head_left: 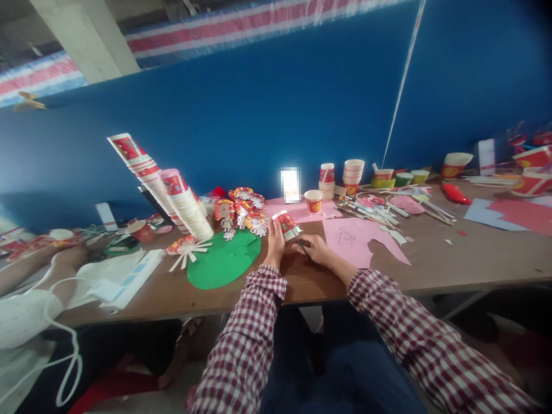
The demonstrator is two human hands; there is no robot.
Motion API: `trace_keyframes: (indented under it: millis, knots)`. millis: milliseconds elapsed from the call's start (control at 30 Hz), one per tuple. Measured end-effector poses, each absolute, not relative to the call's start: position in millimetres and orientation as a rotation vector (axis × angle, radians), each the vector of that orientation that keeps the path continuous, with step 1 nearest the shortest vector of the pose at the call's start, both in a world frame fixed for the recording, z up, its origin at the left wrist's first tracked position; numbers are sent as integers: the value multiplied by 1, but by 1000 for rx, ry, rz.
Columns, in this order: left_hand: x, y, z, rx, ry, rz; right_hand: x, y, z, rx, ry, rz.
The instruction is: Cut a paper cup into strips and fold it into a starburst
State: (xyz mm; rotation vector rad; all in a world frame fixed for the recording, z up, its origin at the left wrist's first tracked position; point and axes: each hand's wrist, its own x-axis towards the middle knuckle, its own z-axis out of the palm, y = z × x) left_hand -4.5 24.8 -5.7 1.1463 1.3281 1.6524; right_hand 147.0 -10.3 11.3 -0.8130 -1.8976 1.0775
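Observation:
My left hand point(276, 242) is closed around a red paper cup point(284, 223) with white and green markings, held tilted above the table edge. In my right hand point(314, 248) is a pair of scissors point(303, 247), dark and small in view, with its blades by the cup's lower rim. How far the cup is cut I cannot make out. Left of my hands lies a green paper oval point(226, 261). A pink paper sheet point(349, 238) with a drawn figure and a cut-out edge lies to the right.
Two leaning stacks of paper cups point(190, 210) rise at the left, beside several paper lion figures point(244, 210). A white power strip point(133, 279) with a cable lies near another person's arm point(64, 270). Pens point(375, 213), paper bowls point(456, 164) and a red stapler-like object point(456, 194) spread rightward.

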Motion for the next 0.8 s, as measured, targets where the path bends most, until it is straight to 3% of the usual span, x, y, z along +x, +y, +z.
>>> trace_keyframes:
  millis: [233, 533, 800]
  knots:
    - [-2, 23, -5, 1312, 1406, 1595, 146, -6, 8, -813, -1878, 1015]
    - [3, 18, 2, 976, 1165, 1810, 146, -8, 10, -854, -1840, 1066]
    - [5, 15, 6, 1098, 1208, 1768, 146, -14, 17, -877, -1817, 1064]
